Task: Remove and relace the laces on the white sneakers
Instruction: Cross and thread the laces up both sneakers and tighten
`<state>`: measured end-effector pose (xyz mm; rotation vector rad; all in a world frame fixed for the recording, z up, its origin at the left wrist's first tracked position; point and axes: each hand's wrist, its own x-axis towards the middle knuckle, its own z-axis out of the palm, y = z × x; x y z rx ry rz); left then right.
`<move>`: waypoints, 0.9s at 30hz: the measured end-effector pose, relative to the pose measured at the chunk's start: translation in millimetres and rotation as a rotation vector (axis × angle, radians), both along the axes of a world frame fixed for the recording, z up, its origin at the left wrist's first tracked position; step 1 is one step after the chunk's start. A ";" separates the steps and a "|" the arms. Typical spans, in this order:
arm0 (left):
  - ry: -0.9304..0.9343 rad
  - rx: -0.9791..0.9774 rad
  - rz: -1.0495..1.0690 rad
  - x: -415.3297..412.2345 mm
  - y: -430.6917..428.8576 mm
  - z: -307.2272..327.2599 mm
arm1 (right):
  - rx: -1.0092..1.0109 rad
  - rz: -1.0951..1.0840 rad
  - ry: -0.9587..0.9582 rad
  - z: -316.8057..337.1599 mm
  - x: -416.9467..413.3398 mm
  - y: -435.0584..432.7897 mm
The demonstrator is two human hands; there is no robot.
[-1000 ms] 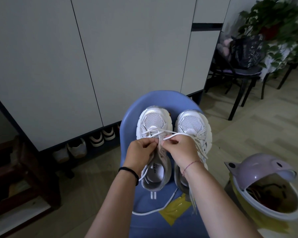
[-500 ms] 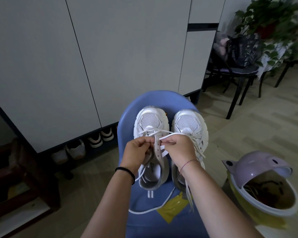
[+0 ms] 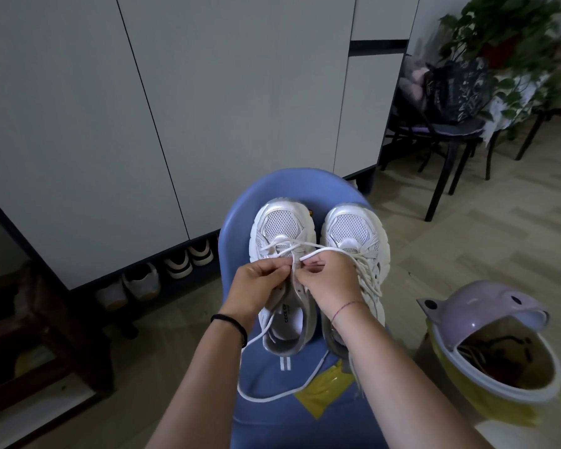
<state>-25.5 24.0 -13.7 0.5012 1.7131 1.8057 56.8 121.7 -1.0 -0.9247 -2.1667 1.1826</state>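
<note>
Sneakers, count two: right sneaker (image 3: 350, 228) at 1 o'clock on blue chair (image 3: 305, 183), laced to top. Left sneaker (image 3: 280, 228) at 11, only toe rows threaded, likely mid-relace. One lace (image 3: 266, 399) trails toward 6. Hands, two: left hand (image 3: 256, 283) pinches a strand, right hand (image 3: 331, 280) pinches the tip.

This is a home, most likely the entry hall. A wall of tall, flat white cabinet doors (image 3: 208, 108) leaves an open slot at floor level where pairs of household shoes (image 3: 188, 260) are lined up. The floor (image 3: 467, 238) is pale wood-look plank. A blue plastic chair (image 3: 292, 186) carries the white sneakers (image 3: 282, 228); near it stand a lidded waste bin (image 3: 473, 312), a black chair (image 3: 447, 147) with a bag (image 3: 450, 92) on it, and a leafy potted plant (image 3: 506, 27).
</note>
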 end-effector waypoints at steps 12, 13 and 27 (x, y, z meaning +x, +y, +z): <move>0.009 0.006 0.018 6.5 5.8 3.7 | 0.076 -0.013 -0.062 5.4 0.1 -8.3; 0.018 0.001 0.036 7.0 7.4 3.1 | 0.088 -0.009 -0.065 5.1 0.4 -6.8; 0.168 -0.114 0.098 8.1 12.3 -3.0 | 0.105 0.030 -0.035 -2.2 1.0 8.1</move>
